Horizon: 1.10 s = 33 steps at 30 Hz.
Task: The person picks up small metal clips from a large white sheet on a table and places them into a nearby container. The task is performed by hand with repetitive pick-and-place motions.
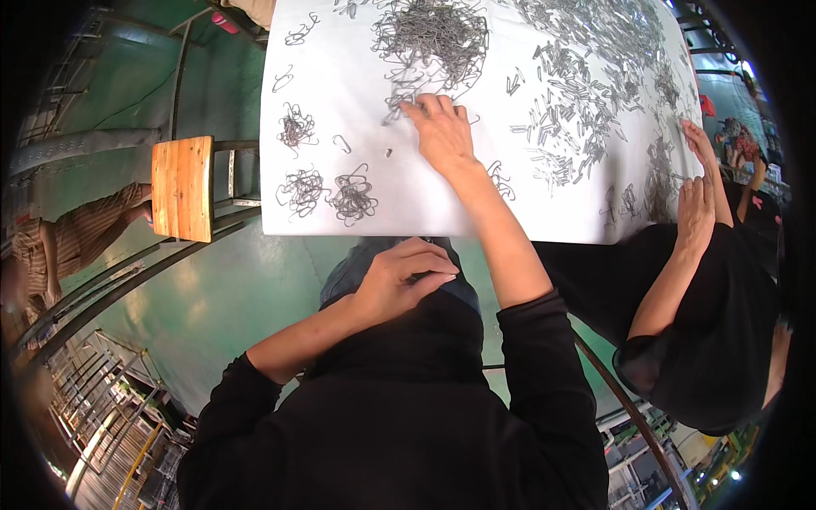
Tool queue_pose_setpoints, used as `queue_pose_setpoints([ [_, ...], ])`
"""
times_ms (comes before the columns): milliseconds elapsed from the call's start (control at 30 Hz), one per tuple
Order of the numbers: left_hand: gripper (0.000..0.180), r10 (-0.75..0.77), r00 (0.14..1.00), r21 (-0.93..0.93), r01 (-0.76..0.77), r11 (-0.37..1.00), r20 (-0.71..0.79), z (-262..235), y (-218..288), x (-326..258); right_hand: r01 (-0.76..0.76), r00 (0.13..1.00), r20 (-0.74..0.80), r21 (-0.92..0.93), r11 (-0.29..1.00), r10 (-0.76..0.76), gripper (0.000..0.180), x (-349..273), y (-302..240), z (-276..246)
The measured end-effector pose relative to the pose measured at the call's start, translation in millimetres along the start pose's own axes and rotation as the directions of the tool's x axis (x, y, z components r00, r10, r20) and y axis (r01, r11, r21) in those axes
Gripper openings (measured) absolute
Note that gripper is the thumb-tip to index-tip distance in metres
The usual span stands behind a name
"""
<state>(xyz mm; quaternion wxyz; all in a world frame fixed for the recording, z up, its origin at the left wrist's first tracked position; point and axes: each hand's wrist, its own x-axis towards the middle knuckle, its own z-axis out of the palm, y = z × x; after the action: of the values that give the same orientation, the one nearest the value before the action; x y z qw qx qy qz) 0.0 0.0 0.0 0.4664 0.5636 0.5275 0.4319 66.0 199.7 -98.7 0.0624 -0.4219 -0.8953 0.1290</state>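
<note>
Table covered in white sheeting fills the upper middle of the head view, above a green floor. Across its far right part spreads a wide scatter of loose grey wire clips, and at the top centre lies a dense heap of tangled wire pieces. A wooden stool stands just beside the table's left edge. To the right sits a co-worker in black, whose two hands rest on the table's right edge among the loose clips.

The person's right hand reaches out over the white surface, palm down with the fingers spread and lightly curled; its fingertips touch the wire strands at the lower edge of the heap. Whether it pinches any single piece cannot be told. The left hand is held close to the body, below the table's near edge, fingers loosely curled inward; nothing can be made out in it.

On the left part of the table lie small separate bundles of wire: two near the front edge, one farther back, and a few single bent pieces near the left rim.
</note>
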Motion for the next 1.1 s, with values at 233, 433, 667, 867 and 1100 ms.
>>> queue_pose_setpoints([
  [233, 0.014, 0.006, 1.0, -0.052, -0.007, 0.999, -0.019, -6, -3, -10, -0.307, 0.892, -0.259, 0.256, 0.917, 0.371, 0.015, -23, 57, -24],
  [433, 0.015, 0.055, 0.998, -0.008, -0.054, 0.998, 0.009, -9, -4, -13, 0.015, 1.0, -0.008, -0.101, 0.995, -0.016, 0.011, -19, 73, -25],
  [667, 0.013, 0.189, 0.981, 0.0, -0.189, 0.982, 0.047, -5, -8, -13, -0.394, 0.886, 0.231, 0.831, 0.392, 0.401, 0.008, -80, 43, -40],
  [867, 0.014, 0.167, 0.98, -0.022, -0.166, 0.986, 0.105, -1, -5, -12, -0.154, 0.785, 0.186, 0.982, -0.105, 0.591, 0.012, -178, -30, -88],
  [1100, 0.018, 0.203, 0.969, -0.07, -0.195, 0.978, 0.142, 8, 4, -7, 0.064, 0.67, 0.028, 0.993, -0.096, 0.742, 0.005, -245, -101, -106],
])
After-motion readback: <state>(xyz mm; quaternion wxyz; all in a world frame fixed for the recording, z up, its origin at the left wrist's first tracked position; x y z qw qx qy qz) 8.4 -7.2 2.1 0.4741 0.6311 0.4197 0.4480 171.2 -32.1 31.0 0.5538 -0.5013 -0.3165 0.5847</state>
